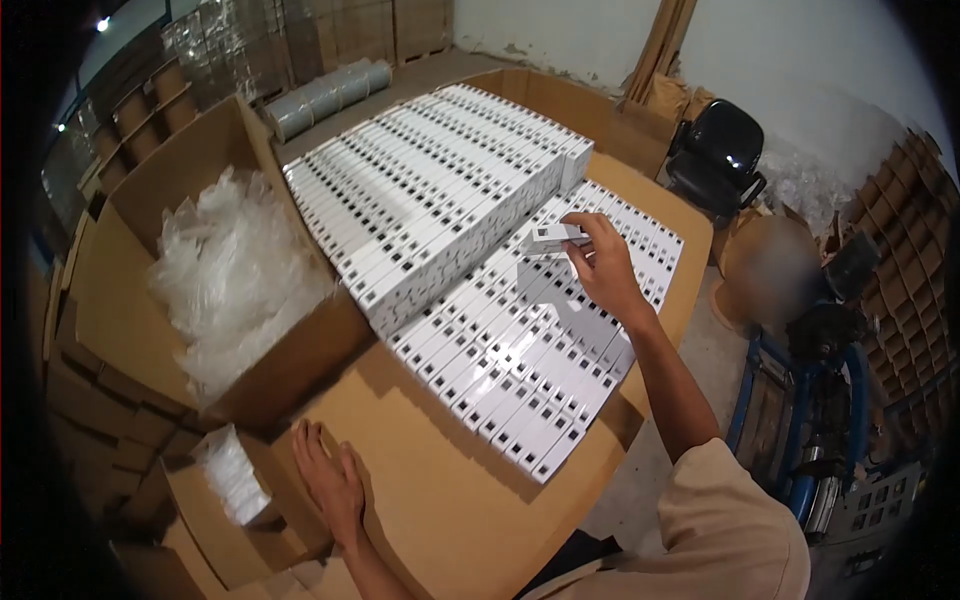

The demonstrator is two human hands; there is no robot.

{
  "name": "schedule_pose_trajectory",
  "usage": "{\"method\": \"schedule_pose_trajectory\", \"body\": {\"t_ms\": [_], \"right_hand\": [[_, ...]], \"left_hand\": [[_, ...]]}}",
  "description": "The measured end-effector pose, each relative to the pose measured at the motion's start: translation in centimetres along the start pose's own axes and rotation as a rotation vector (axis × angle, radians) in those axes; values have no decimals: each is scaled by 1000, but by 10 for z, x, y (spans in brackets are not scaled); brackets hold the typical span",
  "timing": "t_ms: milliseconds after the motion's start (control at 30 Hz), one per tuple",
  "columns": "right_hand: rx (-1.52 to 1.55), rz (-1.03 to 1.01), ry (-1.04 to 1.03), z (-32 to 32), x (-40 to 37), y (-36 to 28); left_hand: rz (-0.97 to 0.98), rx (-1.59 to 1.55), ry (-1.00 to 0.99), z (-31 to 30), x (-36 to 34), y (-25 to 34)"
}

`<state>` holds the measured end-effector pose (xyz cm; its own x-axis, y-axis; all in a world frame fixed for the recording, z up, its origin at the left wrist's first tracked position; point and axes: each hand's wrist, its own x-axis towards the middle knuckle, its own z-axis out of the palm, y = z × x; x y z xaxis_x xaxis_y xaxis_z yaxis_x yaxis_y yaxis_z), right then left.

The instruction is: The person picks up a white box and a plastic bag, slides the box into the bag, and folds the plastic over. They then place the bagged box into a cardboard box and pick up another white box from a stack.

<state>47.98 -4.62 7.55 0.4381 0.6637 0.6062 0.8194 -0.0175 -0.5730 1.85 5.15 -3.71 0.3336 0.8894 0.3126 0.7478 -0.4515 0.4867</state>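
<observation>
My right hand (598,260) pinches a small white box (552,234) with a dark square on its end, held just above the lower block of white boxes (500,370). These stand packed in tight rows on the brown table (400,420), dark squares facing up. A taller block of similar white boxes (430,170) stands behind and to the left. My left hand (333,487) lies with its fingers stretched out at the table's left edge, holding nothing. It is beside a small open carton (205,515) of white wrapped pieces.
A large open carton (130,230) of crumpled clear plastic bags (235,265) stands left of the blocks. At the right are a black chair (715,155), blue-framed equipment (858,400) and stacked cardboard dividers (910,270). A wrapped roll (330,98) lies on the floor behind.
</observation>
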Motion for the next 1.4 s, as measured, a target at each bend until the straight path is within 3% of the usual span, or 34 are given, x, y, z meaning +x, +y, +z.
{"method": "schedule_pose_trajectory", "body": {"t_ms": [267,600,933,967,1067,1167,1267,1400], "right_hand": [[99,115,-89,32,-35,-103],[152,55,-115,91,-77,-205],[272,71,-228,184,-112,-228],[287,68,-236,190,-114,-227],[330,51,-262,202,-120,-225],[356,-1,-303,208,-126,-223],[406,-190,-286,215,-129,-214],[534,-170,-345,213,-130,-210]], "left_hand": [[-3,-64,-20,-5,0,-5],[-12,-157,-7,-9,1,-15],[-266,-477,88,-20,9,-6],[-217,-457,183,-17,9,-5],[-414,-666,71,-30,14,1],[-388,-747,172,-14,14,-7],[-389,-908,230,-4,14,-13],[-447,-1055,207,-5,15,-16]]}}
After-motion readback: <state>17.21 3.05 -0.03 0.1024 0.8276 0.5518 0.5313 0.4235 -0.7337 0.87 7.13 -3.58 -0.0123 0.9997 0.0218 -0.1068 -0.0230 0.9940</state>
